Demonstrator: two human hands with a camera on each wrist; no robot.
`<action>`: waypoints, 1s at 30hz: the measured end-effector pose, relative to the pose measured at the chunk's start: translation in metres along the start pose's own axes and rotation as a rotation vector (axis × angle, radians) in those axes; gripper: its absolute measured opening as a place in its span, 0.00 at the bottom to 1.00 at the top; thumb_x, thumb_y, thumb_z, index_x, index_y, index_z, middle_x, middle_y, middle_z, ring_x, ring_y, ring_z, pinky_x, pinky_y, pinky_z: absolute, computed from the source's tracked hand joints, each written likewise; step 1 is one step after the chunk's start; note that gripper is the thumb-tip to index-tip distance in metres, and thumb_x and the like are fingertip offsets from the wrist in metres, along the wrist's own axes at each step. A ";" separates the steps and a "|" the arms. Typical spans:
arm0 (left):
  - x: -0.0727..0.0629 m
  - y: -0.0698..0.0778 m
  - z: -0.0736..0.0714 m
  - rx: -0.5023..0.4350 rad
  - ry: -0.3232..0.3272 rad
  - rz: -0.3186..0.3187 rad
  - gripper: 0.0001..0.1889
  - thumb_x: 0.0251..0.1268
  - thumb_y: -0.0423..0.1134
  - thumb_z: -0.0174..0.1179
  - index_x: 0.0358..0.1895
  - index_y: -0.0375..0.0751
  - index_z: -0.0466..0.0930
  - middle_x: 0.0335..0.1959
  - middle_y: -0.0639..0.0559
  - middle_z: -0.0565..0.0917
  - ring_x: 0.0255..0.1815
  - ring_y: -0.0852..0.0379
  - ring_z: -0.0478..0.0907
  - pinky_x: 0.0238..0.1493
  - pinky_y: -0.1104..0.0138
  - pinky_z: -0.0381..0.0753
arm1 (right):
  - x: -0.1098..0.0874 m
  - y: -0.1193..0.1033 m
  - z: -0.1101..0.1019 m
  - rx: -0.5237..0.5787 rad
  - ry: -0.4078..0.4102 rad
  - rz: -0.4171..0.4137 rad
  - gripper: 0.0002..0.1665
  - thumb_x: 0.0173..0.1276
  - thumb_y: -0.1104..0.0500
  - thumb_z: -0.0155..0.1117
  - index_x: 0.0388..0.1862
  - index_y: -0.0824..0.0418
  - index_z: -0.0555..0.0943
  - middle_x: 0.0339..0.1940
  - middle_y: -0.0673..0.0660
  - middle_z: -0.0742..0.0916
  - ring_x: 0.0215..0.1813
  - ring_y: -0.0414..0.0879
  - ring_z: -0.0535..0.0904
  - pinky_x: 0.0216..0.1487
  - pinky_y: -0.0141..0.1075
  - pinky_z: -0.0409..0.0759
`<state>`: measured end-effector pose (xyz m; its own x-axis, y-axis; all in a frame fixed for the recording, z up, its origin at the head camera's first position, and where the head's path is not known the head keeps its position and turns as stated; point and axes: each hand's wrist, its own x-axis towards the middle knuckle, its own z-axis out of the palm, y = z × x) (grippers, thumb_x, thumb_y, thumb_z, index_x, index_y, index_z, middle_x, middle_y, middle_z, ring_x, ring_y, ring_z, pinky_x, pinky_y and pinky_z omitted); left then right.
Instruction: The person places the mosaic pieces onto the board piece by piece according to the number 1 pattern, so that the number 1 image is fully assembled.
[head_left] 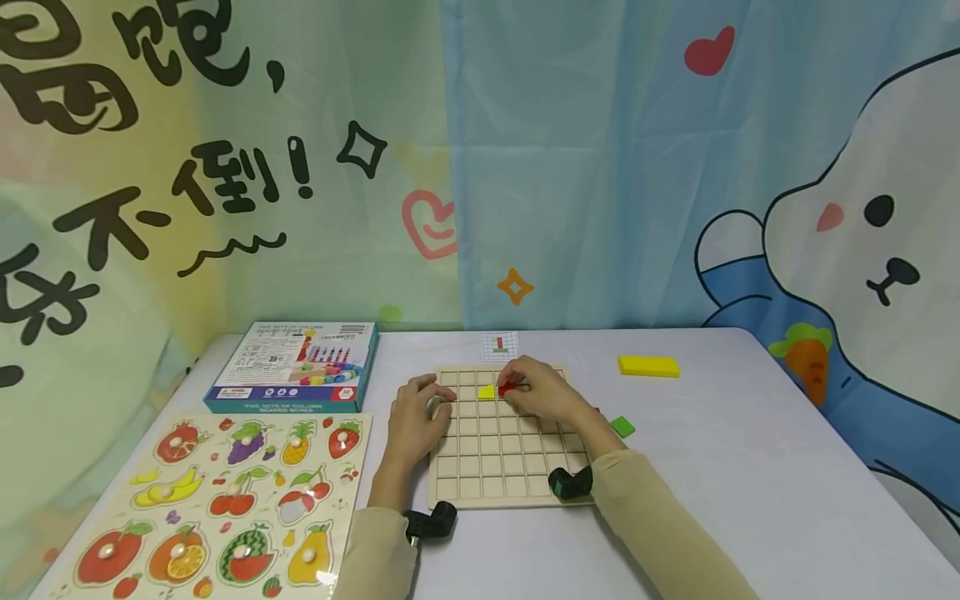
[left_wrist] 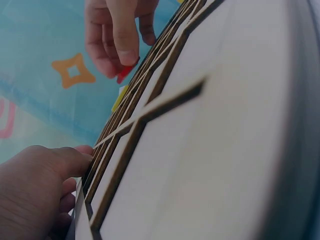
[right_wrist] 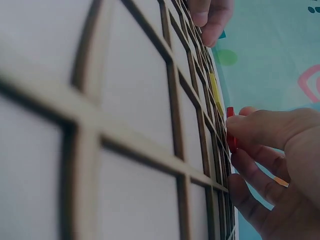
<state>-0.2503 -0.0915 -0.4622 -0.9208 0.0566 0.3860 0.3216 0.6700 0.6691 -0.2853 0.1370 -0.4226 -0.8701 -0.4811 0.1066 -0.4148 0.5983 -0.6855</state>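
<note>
A wooden grid board (head_left: pixel 468 465) lies on the white table between both hands. My left hand (head_left: pixel 414 421) rests at its left edge, thumb and fingertips touching the frame. In the left wrist view, some of that hand's fingers lie loosely bent outside the edge. With thumb and fingers, my right hand (head_left: pixel 542 392) pinches a small red tile (right_wrist: pixel 231 131) over the board's far rows. Just left of it, a yellow tile (head_left: pixel 487 392) sits in a grid cell. Behind the board lies a small pattern card (head_left: pixel 499 345) with a coloured figure.
A green tile (head_left: pixel 622 427) lies right of the board, near a bit of red partly hidden by the forearm. Farther back is a yellow block (head_left: pixel 648 367). To the left are a flat box (head_left: pixel 292 367) and a fruit puzzle board (head_left: pixel 247 454). A curtain hangs behind.
</note>
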 end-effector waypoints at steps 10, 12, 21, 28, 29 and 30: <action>-0.001 -0.001 0.001 -0.005 0.007 0.010 0.05 0.59 0.34 0.59 0.34 0.46 0.84 0.58 0.40 0.76 0.60 0.37 0.70 0.56 0.43 0.65 | 0.003 0.001 0.003 -0.005 -0.014 0.006 0.09 0.64 0.65 0.62 0.43 0.59 0.79 0.45 0.56 0.80 0.47 0.47 0.77 0.49 0.40 0.77; 0.000 -0.001 0.001 -0.003 0.005 0.008 0.05 0.59 0.34 0.59 0.34 0.46 0.84 0.58 0.40 0.76 0.60 0.37 0.70 0.56 0.43 0.65 | 0.003 0.000 0.003 -0.006 -0.014 0.008 0.09 0.64 0.65 0.62 0.43 0.59 0.79 0.45 0.56 0.80 0.47 0.48 0.77 0.48 0.40 0.77; -0.001 -0.002 0.001 -0.005 0.007 0.006 0.06 0.59 0.34 0.58 0.34 0.47 0.84 0.58 0.40 0.76 0.60 0.37 0.70 0.56 0.43 0.65 | 0.005 0.001 0.005 -0.052 -0.007 0.020 0.10 0.63 0.64 0.63 0.44 0.59 0.79 0.45 0.55 0.81 0.49 0.50 0.76 0.51 0.43 0.76; 0.000 -0.001 0.002 -0.007 0.018 0.004 0.05 0.59 0.34 0.59 0.34 0.47 0.85 0.58 0.40 0.77 0.60 0.37 0.70 0.56 0.43 0.65 | 0.006 0.001 0.005 -0.027 -0.008 0.025 0.11 0.62 0.65 0.64 0.44 0.61 0.79 0.45 0.57 0.81 0.48 0.49 0.76 0.51 0.42 0.75; 0.000 -0.001 0.002 -0.007 0.017 0.004 0.06 0.59 0.34 0.59 0.34 0.47 0.85 0.58 0.40 0.77 0.60 0.37 0.70 0.56 0.43 0.65 | 0.006 0.000 0.005 -0.023 -0.008 0.028 0.11 0.62 0.65 0.64 0.44 0.61 0.79 0.45 0.57 0.81 0.48 0.49 0.76 0.51 0.42 0.75; 0.000 -0.001 0.002 -0.007 0.016 0.003 0.06 0.59 0.34 0.59 0.34 0.47 0.85 0.58 0.40 0.77 0.60 0.37 0.70 0.56 0.43 0.65 | 0.006 0.000 0.004 -0.016 -0.007 0.031 0.11 0.62 0.65 0.63 0.44 0.61 0.79 0.45 0.57 0.81 0.48 0.49 0.76 0.51 0.42 0.75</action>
<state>-0.2511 -0.0910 -0.4643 -0.9163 0.0467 0.3978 0.3258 0.6647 0.6724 -0.2892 0.1313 -0.4251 -0.8807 -0.4668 0.0802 -0.3920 0.6233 -0.6767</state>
